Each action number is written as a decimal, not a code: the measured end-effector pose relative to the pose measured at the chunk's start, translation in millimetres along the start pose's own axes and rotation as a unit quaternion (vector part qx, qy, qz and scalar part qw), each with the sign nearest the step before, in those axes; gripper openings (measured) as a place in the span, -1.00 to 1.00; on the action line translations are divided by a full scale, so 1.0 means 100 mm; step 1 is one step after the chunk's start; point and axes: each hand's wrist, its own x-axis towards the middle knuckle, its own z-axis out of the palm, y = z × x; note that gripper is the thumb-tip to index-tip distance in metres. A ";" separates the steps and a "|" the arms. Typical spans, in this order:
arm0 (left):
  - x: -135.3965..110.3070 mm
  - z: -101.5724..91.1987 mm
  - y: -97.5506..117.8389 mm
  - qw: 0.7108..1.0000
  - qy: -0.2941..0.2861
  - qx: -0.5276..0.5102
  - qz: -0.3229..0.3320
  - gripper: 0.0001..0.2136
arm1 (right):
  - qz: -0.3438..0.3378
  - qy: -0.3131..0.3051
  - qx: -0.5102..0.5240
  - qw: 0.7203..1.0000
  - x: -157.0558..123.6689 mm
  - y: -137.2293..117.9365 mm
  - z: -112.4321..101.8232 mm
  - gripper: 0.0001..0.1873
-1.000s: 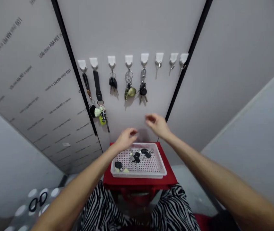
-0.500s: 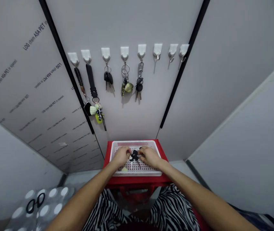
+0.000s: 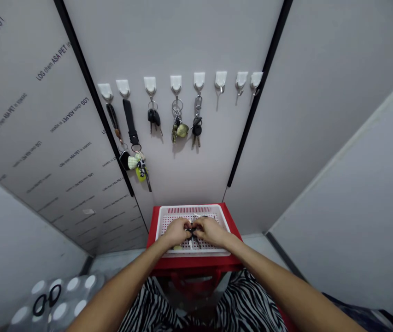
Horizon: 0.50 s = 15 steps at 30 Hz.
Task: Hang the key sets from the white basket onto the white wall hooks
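The bunch of keys (image 3: 192,233) lies low in the white basket (image 3: 213,252), between the two hands, some blades pointing toward the person. It should be light and stiff: the metal probably slippery and apt to swing, the dark heads easier to grip. Those heads, or a ring if there is one, look the best place to take hold. The left hand (image 3: 177,232) and right hand (image 3: 210,230) meet over it, fingers bent inward and touching the keys; whether either pinches firmly is too small to tell. The basket rests on a red stand (image 3: 196,263) before the person's striped trousers (image 3: 143,302). Beyond, eight hooks (image 3: 221,79) line the wall (image 3: 175,37); the five leftmost carry hanging key sets (image 3: 154,117), the other three none.
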 end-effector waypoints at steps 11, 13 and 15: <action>0.04 -0.12 0.05 0.997 0.066 -0.035 0.015 -0.82 | 0.030 0.029 0.064 0.997 -0.04 -0.03 -0.14 -0.79; 0.08 -0.24 0.13 0.990 0.094 -0.101 0.023 -0.84 | 0.015 0.105 0.098 0.990 -0.01 -0.04 -0.27 -0.78; 0.14 -0.40 0.25 0.980 0.101 -0.167 0.046 -0.88 | -0.005 0.173 0.135 0.976 0.03 -0.07 -0.44 -0.81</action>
